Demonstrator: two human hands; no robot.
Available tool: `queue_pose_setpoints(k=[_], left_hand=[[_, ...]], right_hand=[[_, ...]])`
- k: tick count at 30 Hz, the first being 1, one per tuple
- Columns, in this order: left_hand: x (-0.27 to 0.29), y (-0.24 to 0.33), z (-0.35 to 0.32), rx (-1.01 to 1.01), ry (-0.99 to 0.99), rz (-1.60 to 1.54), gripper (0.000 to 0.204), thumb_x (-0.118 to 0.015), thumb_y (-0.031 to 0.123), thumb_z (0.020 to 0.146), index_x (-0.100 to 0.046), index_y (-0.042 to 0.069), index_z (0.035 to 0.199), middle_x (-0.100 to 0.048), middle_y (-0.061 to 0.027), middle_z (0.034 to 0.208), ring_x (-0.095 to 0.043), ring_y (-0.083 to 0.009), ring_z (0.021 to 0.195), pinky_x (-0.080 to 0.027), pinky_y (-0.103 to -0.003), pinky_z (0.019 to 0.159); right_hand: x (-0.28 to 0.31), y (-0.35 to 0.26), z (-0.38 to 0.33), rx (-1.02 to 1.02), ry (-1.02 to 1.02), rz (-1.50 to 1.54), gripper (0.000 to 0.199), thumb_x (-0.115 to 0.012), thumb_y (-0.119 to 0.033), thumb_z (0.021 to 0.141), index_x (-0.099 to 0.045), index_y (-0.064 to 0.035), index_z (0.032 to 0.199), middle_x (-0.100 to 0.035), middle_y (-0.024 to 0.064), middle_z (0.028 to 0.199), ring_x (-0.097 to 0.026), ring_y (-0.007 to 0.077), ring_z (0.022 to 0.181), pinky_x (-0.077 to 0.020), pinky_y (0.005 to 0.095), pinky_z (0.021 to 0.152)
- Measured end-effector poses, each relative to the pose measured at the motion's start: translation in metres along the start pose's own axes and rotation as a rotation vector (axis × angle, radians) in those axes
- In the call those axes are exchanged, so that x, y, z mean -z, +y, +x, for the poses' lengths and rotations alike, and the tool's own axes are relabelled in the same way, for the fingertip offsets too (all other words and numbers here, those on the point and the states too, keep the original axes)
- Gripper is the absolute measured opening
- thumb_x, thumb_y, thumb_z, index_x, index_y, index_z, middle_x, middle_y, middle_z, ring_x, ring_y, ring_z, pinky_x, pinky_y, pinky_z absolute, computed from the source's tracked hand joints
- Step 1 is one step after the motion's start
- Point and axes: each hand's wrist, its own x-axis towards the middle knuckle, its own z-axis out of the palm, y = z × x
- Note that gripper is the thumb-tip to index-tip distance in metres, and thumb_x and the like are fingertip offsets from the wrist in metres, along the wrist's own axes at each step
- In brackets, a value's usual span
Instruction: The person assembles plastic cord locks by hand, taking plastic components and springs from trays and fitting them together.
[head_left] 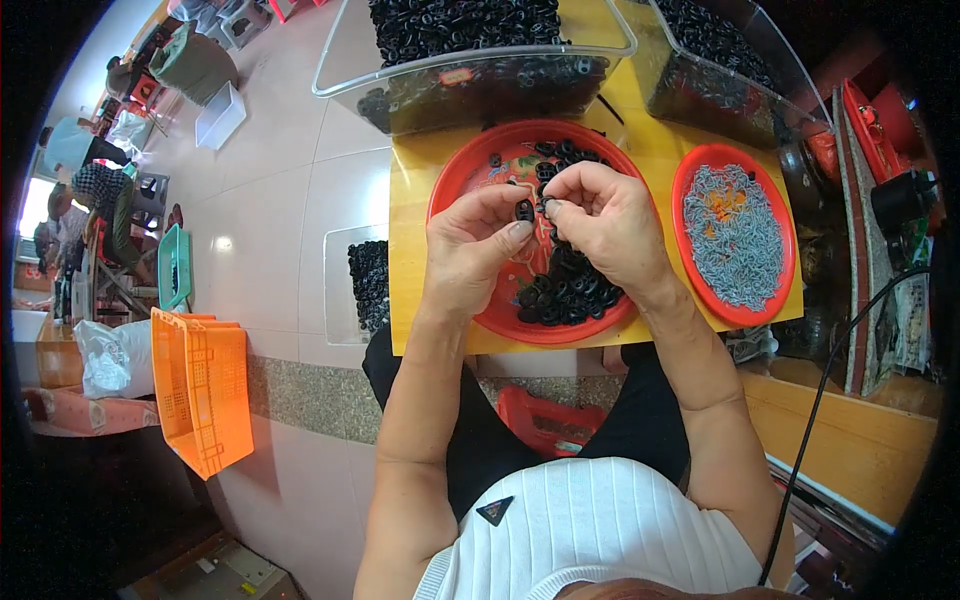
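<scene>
Over a round red tray (447, 170), both my hands meet at its middle. My left hand (468, 245) pinches a small black plastic part (525, 210) between thumb and fingertips. My right hand (612, 222) is closed beside it, its thumb and forefinger pinched close to that part; what they hold is too small to make out. Loose black plastic parts (570, 290) lie heaped in the tray below and behind my hands. To the right, a red oval tray (683, 215) holds many grey screws (735, 245).
Two clear bins (470, 85) (720, 90) of black parts stand at the yellow table's (410, 240) far side. Another clear bin (340, 290) sits lower left. An orange crate (205, 390) and green basin (174, 265) are farther left. A black cable (825, 390) hangs at right. People sit far left.
</scene>
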Motion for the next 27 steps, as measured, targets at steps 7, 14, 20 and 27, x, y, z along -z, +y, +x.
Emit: queue_pose_setpoints(k=[7,14,20,27], left_hand=[[-0.0011,-0.0020,-0.0004,0.023,-0.003,-0.028,0.027,-0.061,-0.004,0.074,-0.056,-0.002,0.101,-0.059,-0.0061,0.083,-0.056,-0.0100,0.070,-0.048,-0.021,0.060],[-0.0011,-0.0033,0.0000,-0.005,-0.005,-0.020,0.029,-0.064,0.000,0.073,-0.056,-0.001,0.100,-0.061,-0.0088,0.082,-0.057,-0.0141,0.066,-0.047,-0.023,0.057],[-0.0012,-0.0053,0.0002,-0.016,0.005,-0.012,0.028,-0.064,0.000,0.073,-0.055,-0.002,0.100,-0.061,-0.0088,0.083,-0.057,-0.0139,0.066,-0.046,-0.023,0.056],[-0.0022,-0.0044,-0.0001,-0.020,0.009,0.009,0.028,-0.060,-0.004,0.075,-0.055,-0.002,0.102,-0.060,-0.0057,0.084,-0.056,-0.0093,0.072,-0.046,-0.020,0.062]], right_hand=[[-0.0009,-0.0027,-0.0003,-0.034,-0.019,0.017,0.006,-0.055,-0.001,0.076,-0.057,0.0026,0.080,-0.058,0.0024,0.070,-0.055,0.0063,0.063,-0.0454,0.0209,0.056],[-0.0006,-0.0043,-0.0006,-0.064,-0.037,0.046,0.006,-0.055,-0.002,0.076,-0.057,0.0025,0.080,-0.058,0.0025,0.071,-0.055,0.0067,0.063,-0.0456,0.0209,0.056],[-0.0023,-0.0023,-0.0002,-0.048,-0.014,0.032,0.005,-0.056,-0.002,0.076,-0.057,0.0021,0.079,-0.059,0.0025,0.070,-0.055,0.0063,0.064,-0.0459,0.0208,0.057],[-0.0025,-0.0063,-0.0012,-0.075,-0.012,0.032,0.005,-0.056,-0.002,0.077,-0.057,0.0019,0.079,-0.059,0.0017,0.070,-0.055,0.0057,0.064,-0.0457,0.0204,0.056]])
